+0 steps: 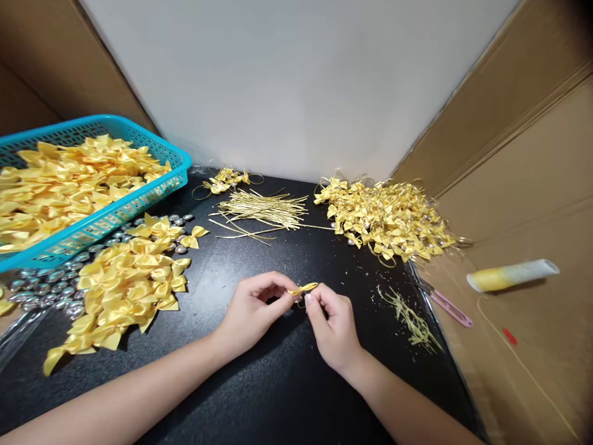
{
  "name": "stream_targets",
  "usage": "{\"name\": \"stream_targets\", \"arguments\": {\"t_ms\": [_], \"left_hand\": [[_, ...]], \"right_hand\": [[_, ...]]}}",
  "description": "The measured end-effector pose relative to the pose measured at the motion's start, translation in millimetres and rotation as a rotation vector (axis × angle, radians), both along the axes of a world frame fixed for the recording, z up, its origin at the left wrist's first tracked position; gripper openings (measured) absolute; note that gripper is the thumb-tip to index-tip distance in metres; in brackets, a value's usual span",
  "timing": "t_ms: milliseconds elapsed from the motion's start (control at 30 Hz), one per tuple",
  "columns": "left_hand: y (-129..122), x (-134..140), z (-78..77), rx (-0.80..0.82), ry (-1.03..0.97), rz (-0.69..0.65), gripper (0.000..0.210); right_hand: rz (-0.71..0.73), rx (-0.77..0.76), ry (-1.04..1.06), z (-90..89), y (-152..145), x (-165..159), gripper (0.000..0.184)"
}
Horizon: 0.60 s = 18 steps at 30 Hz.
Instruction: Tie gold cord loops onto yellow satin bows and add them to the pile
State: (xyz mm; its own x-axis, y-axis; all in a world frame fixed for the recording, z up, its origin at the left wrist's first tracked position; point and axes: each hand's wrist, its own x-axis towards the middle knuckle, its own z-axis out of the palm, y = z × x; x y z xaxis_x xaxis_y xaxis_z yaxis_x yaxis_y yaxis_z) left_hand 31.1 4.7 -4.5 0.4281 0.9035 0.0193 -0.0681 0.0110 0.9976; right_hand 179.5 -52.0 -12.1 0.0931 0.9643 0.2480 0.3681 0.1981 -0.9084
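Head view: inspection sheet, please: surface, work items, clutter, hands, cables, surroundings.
Surface: black tabletop, scattered specks.
Work items: small yellow satin bow; loose yellow bow pile; turquoise plastic basket of bows; straight gold cords; heap of yellow bows with cord loops.
Clutter: tangled pale-yellow cord scraps; pink-handled tool at right edge.
Hands: left hand and right hand pinch the small bow.
Cables: nothing seen; one thin yellow cord at right.
Surroundings: brown cardboard panels, plain grey wall.
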Motion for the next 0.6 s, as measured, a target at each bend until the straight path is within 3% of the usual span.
{"name": "stream_targets", "arguments": {"t_ms": [600], "left_hand": [[1.9, -1.1, 0.4, 0.062, -0.015, -0.003, 0.006]], "right_hand": [[0.029, -0.009, -0.020, -1.5, 0.7, 0.2, 0.026]]}}
